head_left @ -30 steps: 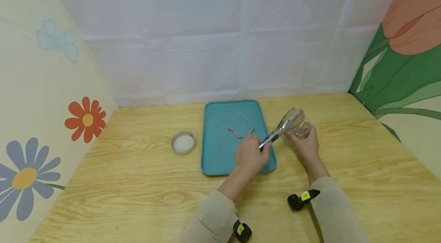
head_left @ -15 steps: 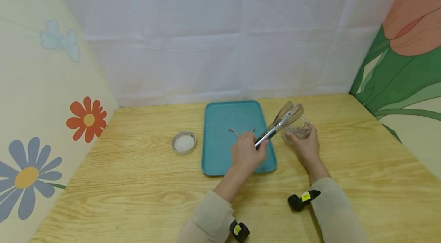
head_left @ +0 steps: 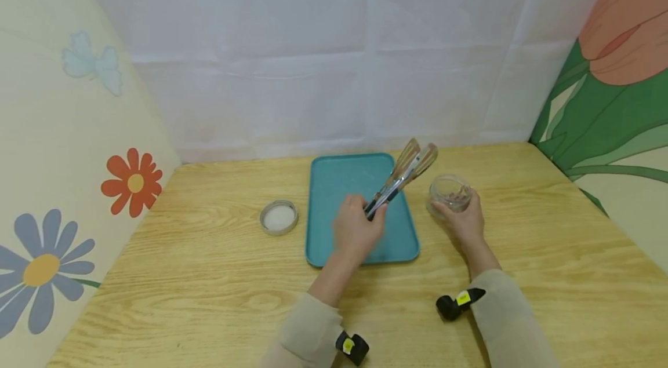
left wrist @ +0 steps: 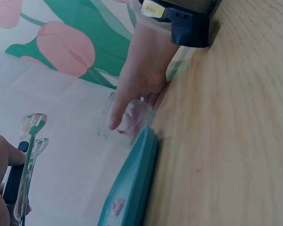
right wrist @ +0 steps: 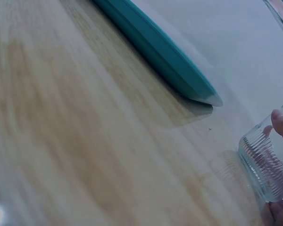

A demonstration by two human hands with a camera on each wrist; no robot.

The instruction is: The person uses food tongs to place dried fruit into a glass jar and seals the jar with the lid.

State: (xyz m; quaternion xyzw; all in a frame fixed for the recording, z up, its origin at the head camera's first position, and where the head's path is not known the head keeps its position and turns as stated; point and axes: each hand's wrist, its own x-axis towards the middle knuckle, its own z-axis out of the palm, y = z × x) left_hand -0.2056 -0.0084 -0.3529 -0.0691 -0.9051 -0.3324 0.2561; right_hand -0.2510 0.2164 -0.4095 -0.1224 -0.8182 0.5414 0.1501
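Over the teal tray [head_left: 344,174], my left hand [head_left: 359,230] grips metal tongs [head_left: 398,178] by their dark handle. The slotted tong heads point up and away, slightly apart, with nothing seen between them. My right hand [head_left: 464,222] holds a clear glass jar [head_left: 449,184] beside the tray's right edge, thumb and fingers around its side. The jar stands uncovered on the table, with pinkish-brown pieces inside; its ribbed glass wall [right wrist: 264,157] shows in the right wrist view. A small pinkish piece [left wrist: 117,207] lies on the tray in the left wrist view; my left hand hides it in the head view.
Left of the tray, a round lid [head_left: 279,217] with a pale inside lies on the wood-grain table [head_left: 209,287]. A white cloth [head_left: 292,66] hangs behind the table. Panels with painted flowers [head_left: 134,182] stand at both sides.
My left hand has drawn the tongs left and back, from over the jar to above the tray, and the tong heads have parted. My right hand stays on the jar.
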